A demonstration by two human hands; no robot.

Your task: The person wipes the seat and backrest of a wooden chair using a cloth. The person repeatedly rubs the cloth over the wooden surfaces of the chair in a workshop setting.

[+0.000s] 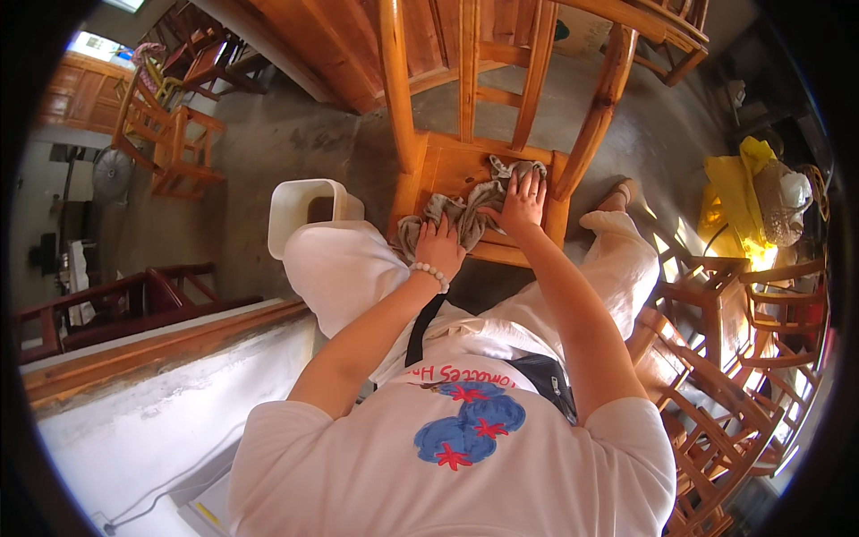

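A wooden chair (443,171) stands before me, its slatted back away from me. Across its seat lies a crumpled grey-brown cloth (480,201), bunched in folds from the near left corner to the far right. On the left end of it rests my left hand (439,250), a beaded bracelet at the wrist, fingers curled over the fabric. My right hand (523,201) presses the other end against the seat with its fingers stretched forward. The cloth hides part of the seat under both hands.
A white plastic bin (285,225) stands beside my left knee. Wooden chairs (715,288) crowd the right side, below yellow bags (728,194). Wooden panelling (335,47) rises beyond the chair. At far left are another chair (178,148) and a fan (111,173). A low wall (201,362) runs along my left.
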